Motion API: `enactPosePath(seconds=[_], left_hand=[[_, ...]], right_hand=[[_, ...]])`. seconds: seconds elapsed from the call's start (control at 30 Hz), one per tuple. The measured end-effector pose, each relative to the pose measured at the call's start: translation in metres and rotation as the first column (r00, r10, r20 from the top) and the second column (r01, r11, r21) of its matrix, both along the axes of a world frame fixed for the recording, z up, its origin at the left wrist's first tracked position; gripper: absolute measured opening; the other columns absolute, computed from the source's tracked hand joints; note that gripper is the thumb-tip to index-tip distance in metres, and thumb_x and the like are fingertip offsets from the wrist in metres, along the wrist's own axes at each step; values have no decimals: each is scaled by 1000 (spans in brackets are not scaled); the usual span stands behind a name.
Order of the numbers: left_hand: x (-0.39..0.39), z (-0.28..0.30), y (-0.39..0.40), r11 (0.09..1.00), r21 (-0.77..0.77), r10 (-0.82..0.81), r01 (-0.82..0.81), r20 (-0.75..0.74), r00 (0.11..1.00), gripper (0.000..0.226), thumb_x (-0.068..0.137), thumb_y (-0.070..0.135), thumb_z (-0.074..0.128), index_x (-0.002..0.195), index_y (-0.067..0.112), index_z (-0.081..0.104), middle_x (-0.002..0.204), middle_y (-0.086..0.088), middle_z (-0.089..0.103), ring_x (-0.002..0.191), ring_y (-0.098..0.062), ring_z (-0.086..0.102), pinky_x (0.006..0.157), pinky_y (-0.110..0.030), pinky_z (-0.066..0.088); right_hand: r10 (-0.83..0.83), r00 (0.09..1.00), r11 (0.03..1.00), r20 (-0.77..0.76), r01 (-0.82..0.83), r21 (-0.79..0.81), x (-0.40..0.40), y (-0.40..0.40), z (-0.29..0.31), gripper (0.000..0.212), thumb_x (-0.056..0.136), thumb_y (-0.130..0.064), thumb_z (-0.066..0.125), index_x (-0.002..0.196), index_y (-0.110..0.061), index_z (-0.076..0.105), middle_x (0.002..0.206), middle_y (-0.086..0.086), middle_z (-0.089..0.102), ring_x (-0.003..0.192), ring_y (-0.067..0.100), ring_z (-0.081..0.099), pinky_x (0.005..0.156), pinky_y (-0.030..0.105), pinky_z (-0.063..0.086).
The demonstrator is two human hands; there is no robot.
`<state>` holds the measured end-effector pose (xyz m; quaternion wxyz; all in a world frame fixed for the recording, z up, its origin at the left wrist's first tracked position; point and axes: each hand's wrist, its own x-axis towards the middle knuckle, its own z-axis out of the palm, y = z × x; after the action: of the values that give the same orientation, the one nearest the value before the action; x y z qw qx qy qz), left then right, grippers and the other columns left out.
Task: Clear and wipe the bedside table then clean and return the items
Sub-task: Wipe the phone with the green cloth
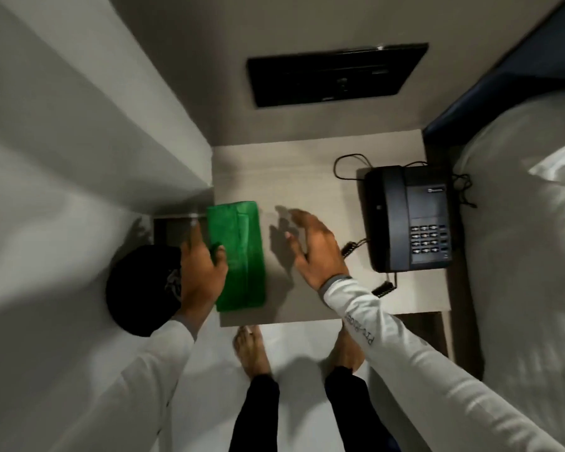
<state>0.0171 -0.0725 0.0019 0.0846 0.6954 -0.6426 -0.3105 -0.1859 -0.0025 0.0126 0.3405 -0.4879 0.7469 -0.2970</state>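
Observation:
A folded green cloth (242,256) lies along the left side of the pale bedside table (294,177). My left hand (201,269) rests at the cloth's left edge, thumb on the fabric and fingers spread past the table's side. Over the middle of the tabletop hovers my right hand (313,249), fingers apart and holding nothing. A black desk telephone (408,220) sits on the right part of the table, its coiled cord (366,265) trailing toward the front edge.
A bed with white linen (529,256) borders the table on the right. A black panel (336,75) is set in the wall behind. A round black object (141,288) sits low at the left. My bare feet (252,350) stand before the table.

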Motion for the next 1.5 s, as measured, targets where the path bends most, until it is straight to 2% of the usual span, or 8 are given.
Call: enactPosePath(seconds=[0.33, 0.53, 0.7, 0.8, 0.97, 1.17, 1.33, 1.5], left_hand=[[12, -3, -7, 970, 208, 182, -127, -271, 945, 39, 79, -1, 78, 115, 11, 67, 77, 2, 66, 77, -20, 67, 79, -33, 56], [17, -12, -8, 883, 442, 363, -154, -438, 822, 46, 72, -7, 84, 105, 17, 60, 85, -4, 69, 80, -25, 69, 87, -45, 60], [-3, 11, 0, 860, 506, 382, -71, -544, 747, 24, 93, 9, 70, 116, 8, 66, 114, -16, 72, 108, -34, 70, 86, -57, 60], [-32, 29, 1, 855, 518, 345, 18, -594, 727, 30, 96, 7, 64, 126, 5, 62, 125, -18, 68, 114, -34, 68, 86, -57, 59], [-109, 61, 15, 880, 447, 214, 160, -674, 707, 25, 91, 5, 70, 113, 14, 62, 115, -19, 70, 98, -26, 71, 71, -45, 64], [-203, 63, 35, 890, 386, 121, 244, -715, 688, 23, 88, 3, 73, 101, 18, 63, 84, -7, 71, 81, -24, 72, 68, -63, 60], [-231, 39, 36, 916, 345, 99, 204, -688, 718, 23, 90, 15, 71, 110, 17, 61, 92, -8, 69, 90, -28, 71, 79, -58, 62], [-190, -2, 18, 798, -274, -559, 537, -2, 829, 46, 100, 36, 50, 141, 14, 52, 135, -15, 60, 125, -32, 56, 104, -42, 45]], right_hand=[[-405, 872, 856, 274, 257, 448, 80, -56, -31, 35, 70, -32, 88, 97, -15, 74, 93, 2, 78, 90, 18, 73, 86, 27, 57], [-390, 816, 892, 426, 222, 393, 76, -43, -42, 20, 65, -37, 77, 78, -21, 75, 87, 4, 77, 89, 27, 73, 92, 48, 58], [-450, 674, 892, 586, 312, 326, 46, -25, -16, 13, 93, 0, 62, 88, -10, 66, 82, 5, 70, 74, 13, 67, 79, 28, 55], [-519, 614, 855, 595, 387, 346, 16, -14, 8, 13, 87, -16, 75, 93, -7, 67, 93, 13, 75, 84, 22, 73, 80, 30, 59], [-575, 699, 818, 425, 513, 262, -54, 5, 33, 27, 79, -12, 82, 101, -12, 68, 98, 9, 75, 88, 21, 74, 83, 35, 61], [-606, 767, 795, 211, 581, 175, -138, 28, 45, 26, 84, -10, 78, 106, 0, 71, 92, 8, 72, 62, -5, 62, 61, 8, 50], [-568, 823, 808, -9, 559, 186, -170, 23, 36, 46, 84, -23, 78, 126, -12, 63, 107, 6, 70, 97, 20, 66, 92, 26, 53], [-201, 843, 979, -498, 197, -62, -155, 25, 18, 62, 94, -42, 55, 147, -12, 43, 148, 18, 44, 134, 36, 43, 110, 45, 38]])
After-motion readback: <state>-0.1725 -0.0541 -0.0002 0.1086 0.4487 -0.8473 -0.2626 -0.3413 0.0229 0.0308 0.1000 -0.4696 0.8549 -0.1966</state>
